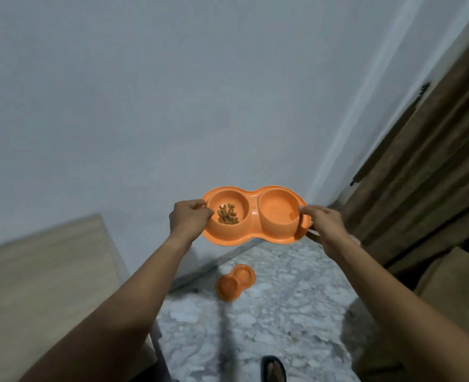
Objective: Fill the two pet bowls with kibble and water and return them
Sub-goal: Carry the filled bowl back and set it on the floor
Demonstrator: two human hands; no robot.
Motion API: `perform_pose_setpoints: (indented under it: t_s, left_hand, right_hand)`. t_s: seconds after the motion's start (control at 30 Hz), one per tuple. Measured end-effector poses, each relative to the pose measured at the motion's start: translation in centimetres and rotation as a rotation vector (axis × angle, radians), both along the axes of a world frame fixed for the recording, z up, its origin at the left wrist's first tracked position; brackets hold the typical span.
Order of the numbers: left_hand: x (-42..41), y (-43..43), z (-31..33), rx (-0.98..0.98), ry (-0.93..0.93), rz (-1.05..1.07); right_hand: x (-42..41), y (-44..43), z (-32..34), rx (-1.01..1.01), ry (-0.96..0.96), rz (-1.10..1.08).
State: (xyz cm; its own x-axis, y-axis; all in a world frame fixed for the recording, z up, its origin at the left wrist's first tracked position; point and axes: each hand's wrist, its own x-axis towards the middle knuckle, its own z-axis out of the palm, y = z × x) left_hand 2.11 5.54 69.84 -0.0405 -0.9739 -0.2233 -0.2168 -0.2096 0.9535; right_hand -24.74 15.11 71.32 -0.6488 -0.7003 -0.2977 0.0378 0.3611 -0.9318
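- Double bowl [254,215], orange, is held up in the air in front of a pale wall [145,92], well above the stone floor [283,312].
- My left hand [189,216] is closed on its left rim; my right hand [324,224] is pinched on the right rim.
- Kibble [228,214] sits in the left well. The right well looks glossy, and I cannot tell whether it holds water.
- I judge the risk to be tipping: the far edge is raised toward me, so a jolt while lowering could scatter kibble or slop any water.
- Its long axis runs left to right, wells facing up toward me.
- A second double bowl [235,282] lies on the floor below, angled diagonally.
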Motion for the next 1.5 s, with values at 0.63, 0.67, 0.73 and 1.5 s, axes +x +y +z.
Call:
perform_pose_setpoints:
  t_s: [0.63,0.67,0.73,1.5]
  left_hand:
    - [-2.8,-7.4,-43.5,0.299,-0.218,0.504]
    - [-2.4,-7.3,-47.2,0.315,-0.235,0.505]
    - [-1.6,-7.0,-53.6,0.340,-0.268,0.526]
    - [4.0,-7.9,-91.8,0.476,-0.263,0.604]
  right_hand:
    - [-1.3,-20.7,-47.0,0.398,-0.105,0.393]
    - [-1.0,-21.1,-50.8,0.409,-0.104,0.407]
    - [-0.1,-21.7,-57.2,0.424,-0.102,0.431]
    - [5.9,-23.7,-92.8,0.508,0.141,0.620]
